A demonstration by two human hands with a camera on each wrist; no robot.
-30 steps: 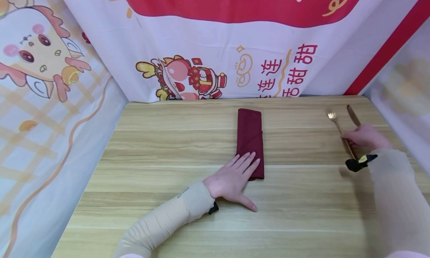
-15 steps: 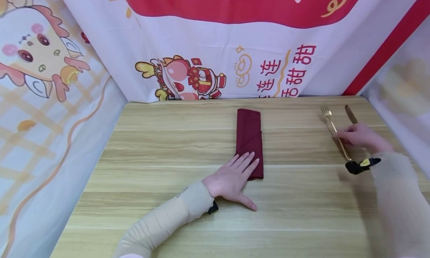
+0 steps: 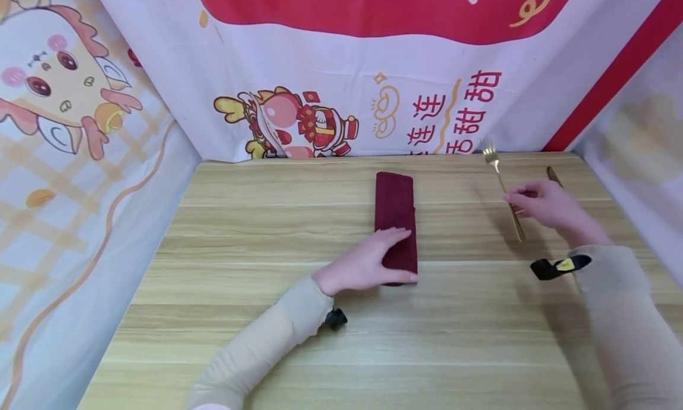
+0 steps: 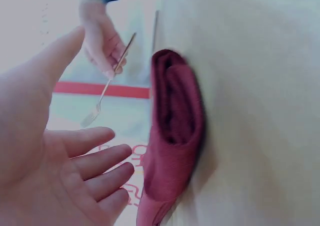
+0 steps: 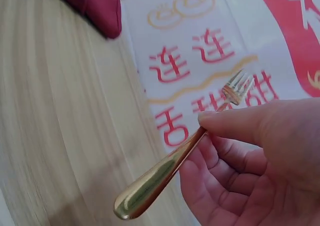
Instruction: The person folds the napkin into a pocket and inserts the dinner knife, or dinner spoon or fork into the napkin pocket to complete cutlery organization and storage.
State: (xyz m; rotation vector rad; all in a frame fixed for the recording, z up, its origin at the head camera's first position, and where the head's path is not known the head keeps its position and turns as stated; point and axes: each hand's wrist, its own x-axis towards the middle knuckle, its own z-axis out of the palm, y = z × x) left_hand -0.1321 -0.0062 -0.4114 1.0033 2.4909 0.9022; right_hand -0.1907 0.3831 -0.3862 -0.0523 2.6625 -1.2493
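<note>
A folded dark red napkin (image 3: 395,202) lies lengthwise on the wooden table. My left hand (image 3: 363,262) hovers over its near end with fingers and thumb spread; in the left wrist view the hand (image 4: 65,171) faces the rolled napkin (image 4: 175,151) without gripping it. Between thumb and fingertips my right hand (image 3: 549,205) pinches a gold fork (image 3: 501,176) by its handle, tines pointing away and raised off the table. In the right wrist view the fork's (image 5: 160,171) broad handle end sticks out below the thumb.
A gold knife (image 3: 554,176) lies at the table's far right, partly hidden behind the right hand. Printed cloth (image 3: 176,72) walls enclose the wooden table (image 3: 256,220) at the back and both sides.
My right hand has lifted the fork and carried it left, away from the knife. My left hand, earlier flat on the napkin, has risen with its thumb moved toward the napkin's near end.
</note>
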